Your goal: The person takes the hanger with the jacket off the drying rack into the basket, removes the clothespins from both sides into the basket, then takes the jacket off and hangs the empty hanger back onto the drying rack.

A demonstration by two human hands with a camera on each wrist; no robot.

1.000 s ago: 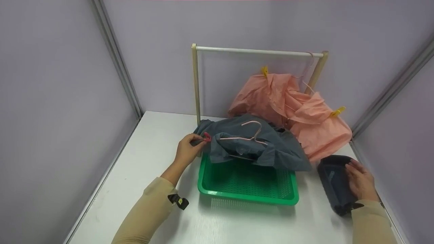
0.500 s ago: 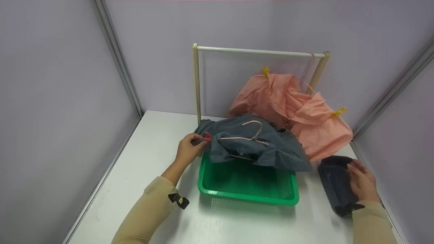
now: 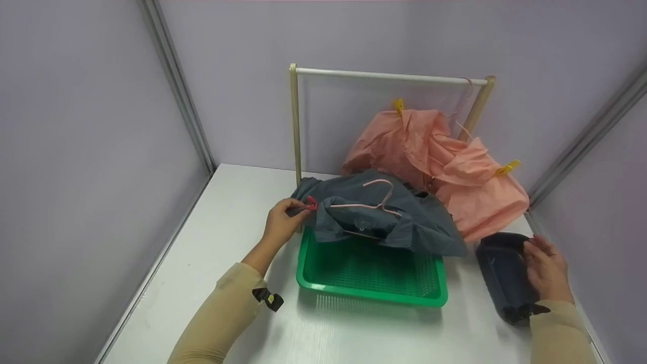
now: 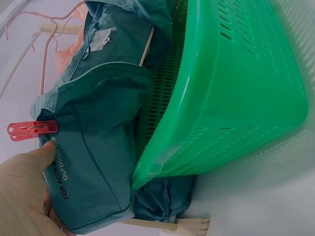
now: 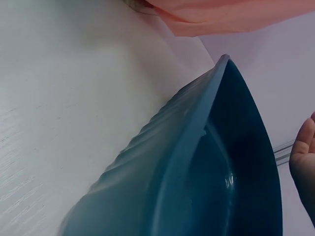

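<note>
At the basket's far left corner my left hand (image 3: 280,225) pinches the grey shirt (image 3: 384,217) right beside the red clip (image 3: 310,203), thumb pressed on the printed hem as the left wrist view shows it (image 4: 22,191). I judge the shirt light, soft and floppy: it sags over the back rim of the green basket (image 3: 371,283) and will trail if lifted by one corner, so the better hold is the pink hanger (image 3: 371,202) lying on top of it, or the collar under that. The clip looks small and springy, best squeezed at its tail. My right hand (image 3: 548,270) curls round the far edge of the dark tub (image 3: 503,275), which stands on the table (image 3: 212,283) to the basket's right; it looks stiff, smooth and likely slippery. Behind, a peach garment (image 3: 440,162) hangs pegged with yellow clips (image 3: 508,167) from the rack (image 3: 389,77), crowding the shirt's far side, and the rack's left post (image 3: 294,126) stands close to my left hand.
</note>
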